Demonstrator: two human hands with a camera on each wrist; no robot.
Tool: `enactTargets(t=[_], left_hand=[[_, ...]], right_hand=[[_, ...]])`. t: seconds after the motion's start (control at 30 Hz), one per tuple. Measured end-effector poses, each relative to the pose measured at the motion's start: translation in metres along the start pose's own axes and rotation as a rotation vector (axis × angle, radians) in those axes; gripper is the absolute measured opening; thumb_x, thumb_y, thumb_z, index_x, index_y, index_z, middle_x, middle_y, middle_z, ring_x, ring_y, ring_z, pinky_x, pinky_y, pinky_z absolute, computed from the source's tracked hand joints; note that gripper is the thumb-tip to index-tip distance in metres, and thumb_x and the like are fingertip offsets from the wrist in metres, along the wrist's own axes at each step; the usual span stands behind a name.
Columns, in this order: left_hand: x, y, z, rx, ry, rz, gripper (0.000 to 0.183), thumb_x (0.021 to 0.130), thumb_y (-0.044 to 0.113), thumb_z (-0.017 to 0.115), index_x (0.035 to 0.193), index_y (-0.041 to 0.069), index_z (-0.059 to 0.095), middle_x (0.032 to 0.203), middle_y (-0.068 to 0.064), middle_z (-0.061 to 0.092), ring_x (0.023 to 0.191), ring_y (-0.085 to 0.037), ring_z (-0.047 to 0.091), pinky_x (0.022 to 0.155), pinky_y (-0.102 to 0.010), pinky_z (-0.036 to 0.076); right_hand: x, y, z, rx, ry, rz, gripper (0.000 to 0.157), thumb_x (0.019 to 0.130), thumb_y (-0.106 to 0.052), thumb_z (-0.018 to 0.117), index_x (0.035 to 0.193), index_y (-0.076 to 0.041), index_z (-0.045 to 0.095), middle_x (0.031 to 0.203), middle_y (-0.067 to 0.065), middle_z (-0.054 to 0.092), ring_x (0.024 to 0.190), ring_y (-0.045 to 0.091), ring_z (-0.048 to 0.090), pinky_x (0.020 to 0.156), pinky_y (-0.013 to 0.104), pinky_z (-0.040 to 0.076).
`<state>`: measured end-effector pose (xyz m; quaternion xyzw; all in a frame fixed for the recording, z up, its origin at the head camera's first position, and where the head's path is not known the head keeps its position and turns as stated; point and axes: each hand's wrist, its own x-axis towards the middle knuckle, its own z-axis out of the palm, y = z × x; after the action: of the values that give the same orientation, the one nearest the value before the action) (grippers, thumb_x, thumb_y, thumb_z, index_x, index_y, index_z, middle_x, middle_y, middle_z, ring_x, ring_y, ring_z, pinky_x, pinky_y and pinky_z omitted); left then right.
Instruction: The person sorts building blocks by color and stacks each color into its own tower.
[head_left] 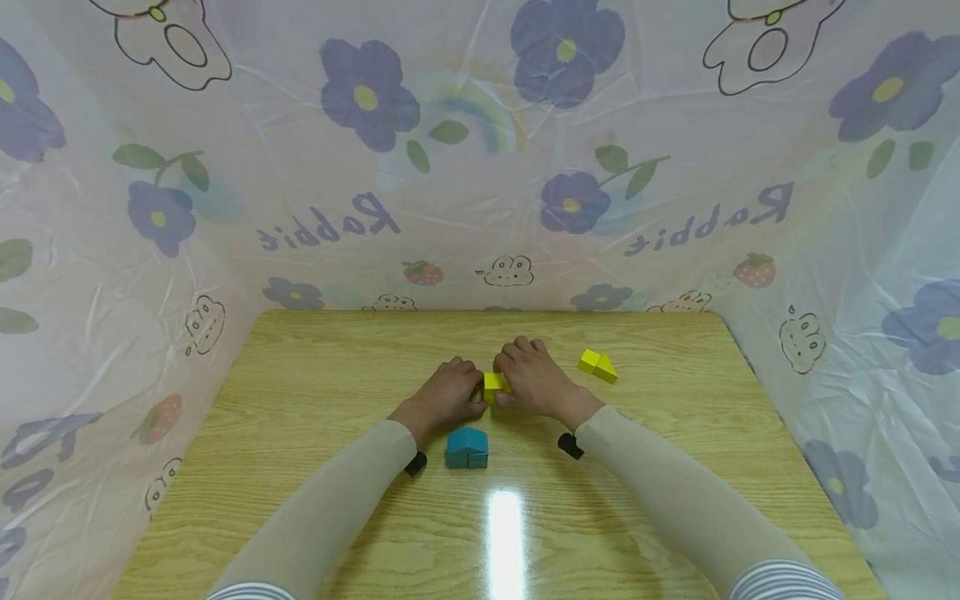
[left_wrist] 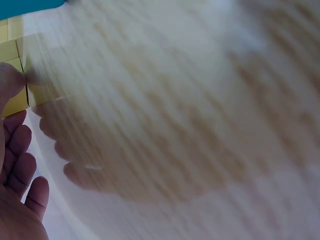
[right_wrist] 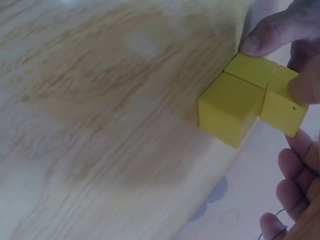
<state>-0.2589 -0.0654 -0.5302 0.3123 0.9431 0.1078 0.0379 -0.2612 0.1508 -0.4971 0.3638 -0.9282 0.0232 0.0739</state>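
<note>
Several yellow blocks (head_left: 492,383) stand together on the table between the two hands. In the right wrist view a larger yellow cube (right_wrist: 227,102) touches a smaller yellow block (right_wrist: 251,69), with another yellow block (right_wrist: 282,105) beside them. My right hand (head_left: 531,379) pinches that outer block between thumb and index finger, its other fingers loosely curled. From the opposite side, my left hand (head_left: 448,393) pinches a yellow block (left_wrist: 16,97) with thumb and forefinger. Part of the group is hidden by the hands. Nearer the person sits a house-shaped group of blue blocks (head_left: 467,448).
Beyond the right hand, a yellow block (head_left: 588,360) and a yellow triangular block (head_left: 606,369) lie touching. The wooden table (head_left: 315,358) is bordered by a patterned cloth (head_left: 480,192) at the back and sides. Black wrist cameras (head_left: 571,446) hang below the forearms.
</note>
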Motion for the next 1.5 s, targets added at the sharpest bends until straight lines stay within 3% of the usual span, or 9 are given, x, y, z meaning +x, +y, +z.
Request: enactTargets(t=[0.17,0.37,0.57,0.77,0.93,1.13,1.5], left_hand=[[-0.001,0.0,0.0,0.0,-0.001,0.0,0.029,0.098,0.039,0.073,0.109,0.013,0.068,0.1,0.004,0.058,0.096,-0.018,0.047,0.091,-0.036,0.044],[-0.001,0.001,-0.001,0.0,-0.005,-0.011,0.032,0.098,0.041,0.072,0.113,0.013,0.069,0.104,0.004,0.062,0.098,-0.017,0.048,0.094,-0.036,0.046],[-0.001,0.001,0.0,0.006,-0.01,-0.012,0.035,0.1,0.042,0.07,0.118,0.011,0.069,0.11,0.002,0.065,0.1,-0.018,0.049,0.097,-0.037,0.047],[-0.003,0.002,-0.001,-0.015,-0.014,-0.013,0.035,0.1,0.04,0.07,0.119,0.01,0.069,0.111,0.001,0.065,0.1,-0.019,0.049,0.097,-0.038,0.046],[-0.003,0.003,-0.001,-0.018,-0.015,-0.016,0.037,0.1,0.04,0.07,0.121,0.01,0.069,0.113,0.0,0.066,0.102,-0.019,0.05,0.098,-0.039,0.046],[-0.002,0.002,0.0,-0.009,-0.014,-0.019,0.037,0.1,0.039,0.07,0.122,0.009,0.069,0.114,0.0,0.066,0.103,-0.019,0.05,0.099,-0.039,0.047],[-0.002,0.001,0.002,-0.008,-0.008,-0.017,0.036,0.099,0.039,0.069,0.121,0.01,0.069,0.113,0.001,0.066,0.102,-0.018,0.05,0.1,-0.038,0.047]], right_hand=[[-0.001,0.001,-0.004,0.048,-0.002,0.031,0.043,0.092,-0.046,0.071,0.116,-0.01,0.07,0.114,0.005,0.066,0.108,0.027,0.051,0.097,0.047,0.041],[-0.008,0.013,-0.011,0.077,0.057,0.092,0.041,0.091,-0.042,0.072,0.114,-0.008,0.069,0.114,0.007,0.064,0.108,0.029,0.05,0.095,0.05,0.04],[-0.023,0.033,-0.009,-0.024,0.165,0.18,0.035,0.093,-0.034,0.074,0.112,-0.005,0.068,0.11,0.011,0.065,0.103,0.034,0.052,0.087,0.05,0.039],[-0.043,0.056,-0.002,-0.153,0.195,0.253,0.035,0.093,-0.03,0.075,0.115,-0.003,0.067,0.109,0.014,0.065,0.104,0.036,0.053,0.092,0.054,0.043],[-0.059,0.07,0.001,-0.177,0.139,0.32,0.035,0.095,-0.031,0.074,0.112,-0.002,0.065,0.108,0.016,0.063,0.104,0.038,0.051,0.096,0.057,0.042],[-0.071,0.087,0.004,-0.149,0.051,0.408,0.043,0.099,-0.034,0.069,0.124,0.001,0.063,0.123,0.02,0.062,0.119,0.042,0.051,0.105,0.062,0.038],[-0.088,0.099,0.008,-0.125,0.026,0.48,0.048,0.098,-0.038,0.068,0.122,0.003,0.063,0.128,0.023,0.06,0.125,0.046,0.048,0.109,0.067,0.032]])
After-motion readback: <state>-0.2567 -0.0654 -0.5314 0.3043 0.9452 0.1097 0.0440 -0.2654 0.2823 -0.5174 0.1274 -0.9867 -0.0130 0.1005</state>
